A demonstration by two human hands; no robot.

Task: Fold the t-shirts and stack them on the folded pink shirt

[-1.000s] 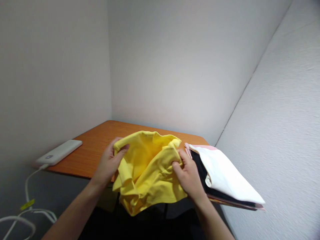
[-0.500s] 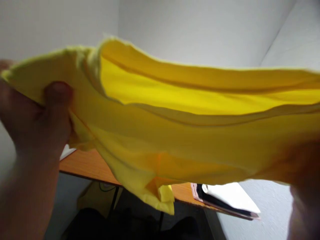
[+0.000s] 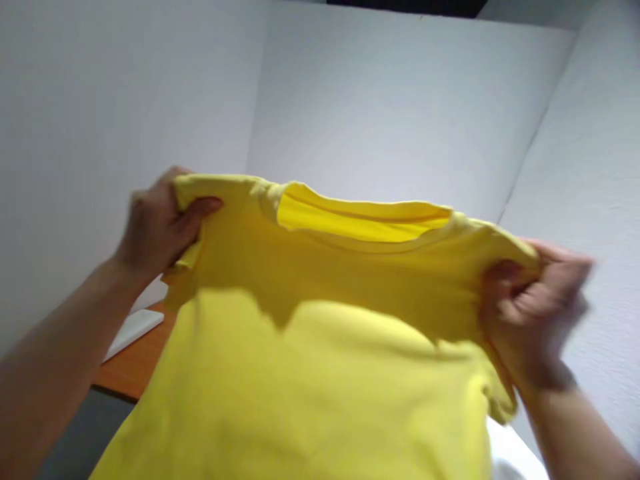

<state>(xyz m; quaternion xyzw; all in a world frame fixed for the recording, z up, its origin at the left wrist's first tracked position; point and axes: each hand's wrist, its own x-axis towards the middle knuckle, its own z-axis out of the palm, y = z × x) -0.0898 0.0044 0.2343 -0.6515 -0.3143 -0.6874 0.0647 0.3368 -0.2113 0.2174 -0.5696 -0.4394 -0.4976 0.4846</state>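
Observation:
A yellow T-shirt (image 3: 310,380) hangs stretched between my two hands, its neck opening facing up and its body dropping out of the bottom of the view. My left hand (image 3: 160,220) grips one shoulder near the sleeve, thumb on the near side. On the other shoulder, my right hand (image 3: 535,307) is closed round the cloth, slightly blurred and a little lower than the left. The lower part of the T-shirt lies outside the picture.
Behind the T-shirt, a brown wooden table (image 3: 131,360) shows at the left, with a white flat object (image 3: 134,331) on it. A folded white cloth (image 3: 513,450) is partly visible at lower right. Pale walls (image 3: 410,100) rise at the back and both sides.
Both hands have moved farther out from me, and the T-shirt has unfurled so its front hangs down. My view has tilted up, showing more wall and less table.

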